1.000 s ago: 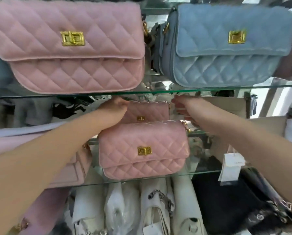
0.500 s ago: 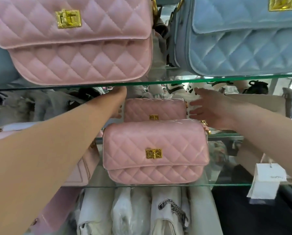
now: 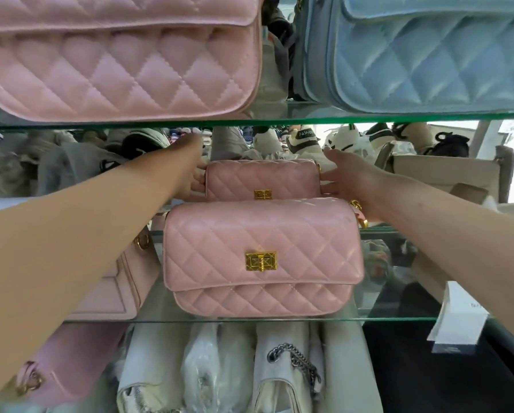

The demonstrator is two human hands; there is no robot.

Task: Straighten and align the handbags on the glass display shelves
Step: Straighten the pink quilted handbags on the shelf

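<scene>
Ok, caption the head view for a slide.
Rear pink bag flanked by left hand and right hand, behind front pink bag.

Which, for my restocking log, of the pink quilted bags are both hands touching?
The small rear pink bag, behind the larger front pink bag; left hand and right hand touch its two ends.

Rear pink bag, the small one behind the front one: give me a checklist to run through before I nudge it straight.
1. Left hand at the left end of the rear pink bag: ok.
2. Right hand at its right end, fingers touching it: ok.
3. Centred behind the front pink bag: ok.
4. Gap above it under the upper glass shelf: ok.
5. Its base sitting flat: cannot tell, the front bag hides it.
</scene>
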